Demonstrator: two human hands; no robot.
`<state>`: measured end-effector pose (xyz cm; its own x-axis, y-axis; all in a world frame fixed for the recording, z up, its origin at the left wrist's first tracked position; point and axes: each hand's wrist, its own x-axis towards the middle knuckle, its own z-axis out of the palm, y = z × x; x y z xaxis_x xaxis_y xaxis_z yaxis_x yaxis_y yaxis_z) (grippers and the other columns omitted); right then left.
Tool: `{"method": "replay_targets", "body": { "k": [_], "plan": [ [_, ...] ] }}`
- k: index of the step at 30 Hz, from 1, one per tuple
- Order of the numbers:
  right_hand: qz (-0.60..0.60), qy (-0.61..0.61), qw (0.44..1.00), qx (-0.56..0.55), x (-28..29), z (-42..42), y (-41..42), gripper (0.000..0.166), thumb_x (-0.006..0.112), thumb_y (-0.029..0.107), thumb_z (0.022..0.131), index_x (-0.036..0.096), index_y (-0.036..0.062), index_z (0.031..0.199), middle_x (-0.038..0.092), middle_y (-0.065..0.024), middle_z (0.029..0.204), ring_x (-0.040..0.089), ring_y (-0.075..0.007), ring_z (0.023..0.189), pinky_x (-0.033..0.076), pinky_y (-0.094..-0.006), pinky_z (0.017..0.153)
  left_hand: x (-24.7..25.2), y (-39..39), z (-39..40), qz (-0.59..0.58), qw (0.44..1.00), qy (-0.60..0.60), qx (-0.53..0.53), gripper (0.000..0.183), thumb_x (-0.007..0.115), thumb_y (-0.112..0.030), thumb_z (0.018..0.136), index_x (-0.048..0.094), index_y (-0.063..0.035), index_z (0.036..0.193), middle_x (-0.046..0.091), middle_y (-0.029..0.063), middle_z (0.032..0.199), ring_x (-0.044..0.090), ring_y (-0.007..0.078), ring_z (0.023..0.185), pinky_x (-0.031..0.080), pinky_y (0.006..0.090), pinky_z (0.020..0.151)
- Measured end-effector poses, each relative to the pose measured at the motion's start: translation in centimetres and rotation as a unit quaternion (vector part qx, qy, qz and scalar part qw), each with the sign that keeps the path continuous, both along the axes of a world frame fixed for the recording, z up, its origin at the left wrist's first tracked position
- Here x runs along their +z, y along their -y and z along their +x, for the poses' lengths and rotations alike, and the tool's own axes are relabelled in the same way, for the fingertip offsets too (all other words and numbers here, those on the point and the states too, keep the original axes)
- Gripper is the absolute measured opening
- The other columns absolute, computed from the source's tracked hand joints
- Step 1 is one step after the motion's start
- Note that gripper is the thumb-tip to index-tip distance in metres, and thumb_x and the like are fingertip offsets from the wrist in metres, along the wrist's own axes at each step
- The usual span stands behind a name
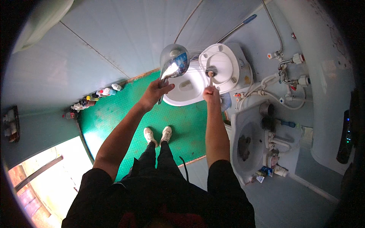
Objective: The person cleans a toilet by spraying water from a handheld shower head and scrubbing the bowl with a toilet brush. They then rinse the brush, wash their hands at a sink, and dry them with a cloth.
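My left hand (156, 94) grips the handle of a chrome shower head (174, 60), which sprays thin jets of water to the right over a white toilet. The toilet lid (221, 61) is raised, with the seat against it, and the bowl (196, 89) lies open below. My right hand (211, 94) is closed around the wooden handle of a brush (211, 73). The brush's dark head touches the ring and lid area at the near left side; its bristles are partly hidden by spray.
A stained washbasin (251, 142) stands at the right, below pipes and valves (285, 74). Several bottles (92, 98) line the wall at left on the green floor (182, 134). A blue-handled pole (236, 28) leans behind the toilet. A bright doorway (57, 176) is at lower left.
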<state>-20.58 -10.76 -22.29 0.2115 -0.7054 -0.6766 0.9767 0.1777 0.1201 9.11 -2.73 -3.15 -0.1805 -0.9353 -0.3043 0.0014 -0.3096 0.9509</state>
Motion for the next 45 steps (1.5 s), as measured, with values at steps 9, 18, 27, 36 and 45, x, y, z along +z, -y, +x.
{"method": "replay_targets", "body": {
  "k": [9, 18, 27, 36, 45],
  "plan": [
    [0.051, -0.014, 0.995, 0.079, 0.9, -3.6, -8.7, 0.037, 0.038, 0.032, 0.093, 0.039, 0.0088, 0.063, 0.031, 0.0025, 0.046, 0.028, -0.0086, 0.034, 0.031, -0.0218, 0.028, -1.5, -0.8, 1.6, 0.017, 0.999, -0.003, 0.027, 0.028, 0.062, -0.031, 0.082, 0.049, -0.0066, 0.082, 0.046, -0.0019, 0.073, 0.043, 0.0094, 0.072, 0.036, 0.0262, 0.067],
    [0.034, -0.237, 0.946, 0.217, 11.4, -0.8, -10.5, 0.032, 0.045, 0.032, 0.091, 0.042, 0.0094, 0.069, 0.027, 0.0071, 0.047, 0.026, -0.0045, 0.036, 0.022, -0.0191, 0.031, -0.7, -0.5, 1.8, 0.017, 0.999, -0.031, 0.037, 0.025, 0.063, -0.026, 0.082, 0.044, -0.0113, 0.074, 0.038, -0.0058, 0.069, 0.037, 0.0069, 0.067, 0.032, 0.0255, 0.063],
    [0.066, -0.268, 0.918, 0.285, 3.5, 0.6, 0.3, 0.037, 0.047, 0.038, 0.09, 0.044, 0.0081, 0.069, 0.029, 0.0071, 0.046, 0.026, -0.0036, 0.036, 0.022, -0.0179, 0.032, -2.0, 1.2, 0.3, 0.033, 0.999, -0.011, 0.031, 0.023, 0.063, -0.026, 0.082, 0.047, -0.0108, 0.076, 0.044, -0.0044, 0.07, 0.041, 0.0082, 0.067, 0.035, 0.0254, 0.065],
    [0.115, -0.196, 0.945, 0.235, -0.1, -5.3, -13.8, 0.034, 0.047, 0.037, 0.09, 0.045, 0.008, 0.072, 0.031, 0.0072, 0.048, 0.025, -0.0044, 0.036, 0.02, -0.0194, 0.031, -3.6, 1.1, 1.4, 0.009, 0.999, -0.005, 0.048, 0.022, 0.065, -0.022, 0.08, 0.049, -0.0079, 0.076, 0.044, -0.0047, 0.068, 0.04, 0.0062, 0.065, 0.034, 0.0235, 0.061],
    [0.107, -0.177, 0.95, 0.233, 0.9, -7.2, -16.2, 0.033, 0.043, 0.036, 0.092, 0.041, 0.0071, 0.076, 0.031, 0.0052, 0.049, 0.027, -0.0048, 0.036, 0.021, -0.0207, 0.03, -4.1, 1.3, -0.1, 0.011, 1.0, 0.024, -0.013, 0.021, 0.064, -0.023, 0.081, 0.048, -0.0089, 0.077, 0.044, -0.004, 0.07, 0.042, 0.0073, 0.066, 0.035, 0.0253, 0.061]
  ]
}}
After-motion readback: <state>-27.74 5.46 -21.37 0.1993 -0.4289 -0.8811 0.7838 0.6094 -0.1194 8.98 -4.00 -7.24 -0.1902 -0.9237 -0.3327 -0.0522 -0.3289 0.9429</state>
